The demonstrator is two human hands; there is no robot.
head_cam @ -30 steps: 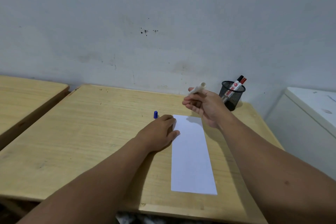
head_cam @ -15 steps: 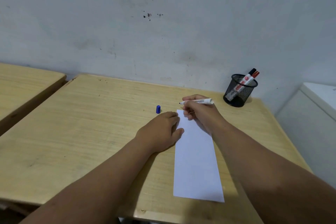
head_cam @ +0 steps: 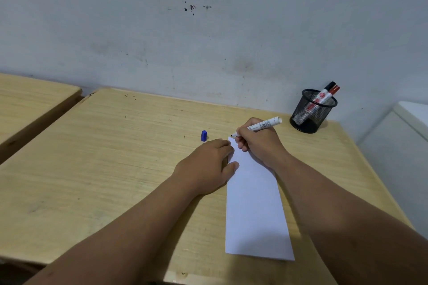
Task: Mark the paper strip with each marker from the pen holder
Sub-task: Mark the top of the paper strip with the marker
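At far end of paper strip [head_cam: 254, 203]: right hand [head_cam: 259, 143] closed around uncapped marker [head_cam: 259, 126] in writing grip, tip at strip's top-left corner, ready for first mark. Left hand [head_cam: 206, 164] flat, fingers spread, pinning strip's left edge to tabletop [head_cam: 115, 157] so it won't slide. Blue cap [head_cam: 203, 135] parked nearby. Pen holder [head_cam: 311, 111] at back right holds two more markers [head_cam: 326, 95].
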